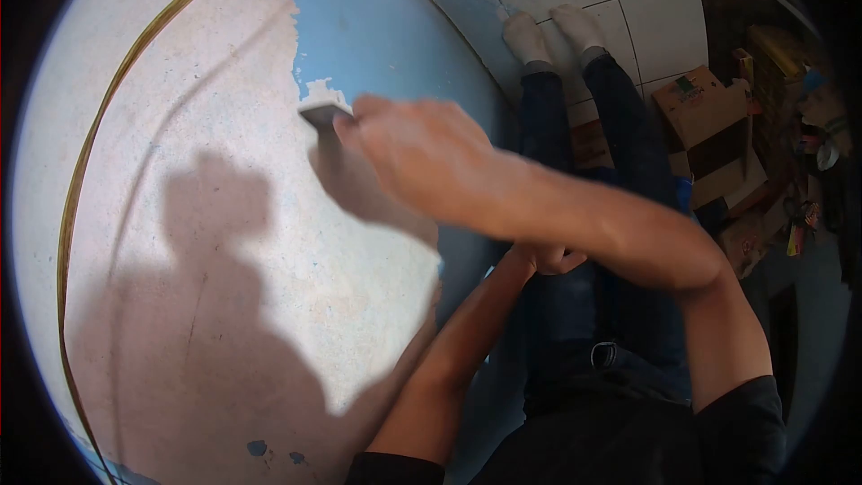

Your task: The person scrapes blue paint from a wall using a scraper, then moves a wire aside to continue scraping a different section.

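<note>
My right hand (417, 148) grips a scraper (325, 114), its flat blade against or very close to the wall; the hand hides the handle. Around the blade, the blue paint (377, 45) ends in a ragged edge beside a pale bare patch of wall (359, 305). My left hand (555, 259) is lower, in front of my legs and partly behind my right forearm. Its fingers are curled, and whatever they may hold is hidden.
A strip or cable (115, 94) runs down the wall on the left. My feet (575, 27) are on the tiled floor (660, 22). An open cardboard box (705, 112) stands to the right, among piled clutter (799, 126). My shadow (206, 287) falls across the wall.
</note>
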### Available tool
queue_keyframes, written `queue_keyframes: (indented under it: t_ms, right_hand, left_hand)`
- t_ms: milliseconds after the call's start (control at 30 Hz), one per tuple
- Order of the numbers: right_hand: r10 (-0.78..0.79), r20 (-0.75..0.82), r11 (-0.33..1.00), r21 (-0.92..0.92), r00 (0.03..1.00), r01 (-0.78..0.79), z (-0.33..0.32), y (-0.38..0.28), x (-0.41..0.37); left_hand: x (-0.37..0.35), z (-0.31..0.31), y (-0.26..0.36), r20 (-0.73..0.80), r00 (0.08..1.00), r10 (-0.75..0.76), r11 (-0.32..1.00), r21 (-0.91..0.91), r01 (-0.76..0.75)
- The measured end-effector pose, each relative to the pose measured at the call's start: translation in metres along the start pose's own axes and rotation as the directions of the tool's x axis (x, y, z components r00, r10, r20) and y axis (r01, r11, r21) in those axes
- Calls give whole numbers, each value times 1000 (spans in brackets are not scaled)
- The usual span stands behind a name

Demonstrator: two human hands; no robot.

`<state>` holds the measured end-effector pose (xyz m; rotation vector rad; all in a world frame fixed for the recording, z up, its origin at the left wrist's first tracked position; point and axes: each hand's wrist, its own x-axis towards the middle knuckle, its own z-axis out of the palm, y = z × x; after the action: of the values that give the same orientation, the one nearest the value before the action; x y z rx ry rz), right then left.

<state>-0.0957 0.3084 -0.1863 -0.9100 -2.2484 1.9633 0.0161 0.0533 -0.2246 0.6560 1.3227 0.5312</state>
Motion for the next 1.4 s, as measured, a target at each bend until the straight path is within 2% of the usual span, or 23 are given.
queue_keyframes:
  t_ms: [33,67,100,133,167,267,300,367,433,500,567,600,700,767,833,900,1000,1100,1167,1233,1300,1400]
  right_hand:
    - [-6,-25,1000,16,1000,7,3,-6,-13]
    - [-9,-48,999,36,999,11,4,-11,-19]
    - [4,-35,1000,24,999,-3,4,-9,-14]
    - [16,-25,1000,9,1000,-16,1,-6,-1]
    - [30,-17,1000,-10,999,-30,-2,-2,11]
    - [80,54,994,-85,995,-75,-5,7,43]
    - [62,41,998,-12,997,-61,-7,4,37]
    - [32,20,991,133,999,-34,-10,-7,10]
    - [47,-31,992,121,998,-43,-3,-14,-4]
    - [52,-43,996,74,998,-48,3,-13,-1]
    - [42,-25,999,-28,999,-43,3,6,31]
    - [31,-5,999,-42,999,-32,-2,14,43]
    - [16,33,1000,-16,999,-16,-6,13,36]
    - [5,-23,1000,8,1000,-5,-1,-1,0]
    - [24,-24,998,56,999,-23,-1,-8,-6]
    - [83,19,989,123,996,-85,-6,-4,5]
    - [57,49,997,-46,997,-55,-5,16,38]
    - [10,12,1000,21,1000,-11,-2,13,23]
    - [10,7,1000,19,1000,-10,-3,-1,-2]
    - [11,42,1000,9,999,-12,-10,-7,-4]
    - [20,105,1000,-11,994,-19,-25,-4,7]
    - [9,97,998,-60,995,-3,-18,4,8]
  left_hand:
    - [-9,3,-9,53,942,-332,859,-396,325]
    - [-14,4,-8,232,782,-578,471,-688,552]
    - [-14,6,-10,45,938,-344,838,-435,329]
    - [-5,4,-5,-30,999,-18,997,-73,16]
    - [4,2,1,26,948,316,902,300,-309]
    - [8,-8,15,128,972,198,940,256,-225]
    - [8,-8,16,126,973,195,940,258,-222]
    - [4,-1,8,53,971,231,944,228,-237]
    - [1,6,3,-35,965,258,952,178,-248]
    - [6,6,4,-67,946,318,926,236,-295]
    - [13,-9,22,11,937,348,889,312,-334]
    - [11,-14,23,95,951,294,888,342,-308]
    - [12,-16,23,127,951,282,888,340,-309]
    - [4,6,3,35,963,268,943,195,-269]
    - [3,8,2,-18,962,273,946,189,-265]
    - [4,3,4,-12,950,311,902,320,-291]
    - [10,-18,20,226,956,188,899,352,-260]
    - [9,-12,18,109,956,271,879,376,-292]
    - [-2,16,-17,5,956,293,899,338,-278]
    - [2,11,-4,12,963,270,915,308,-261]
    - [7,-12,22,146,966,211,924,292,-246]
    - [6,-12,14,188,963,193,924,295,-243]
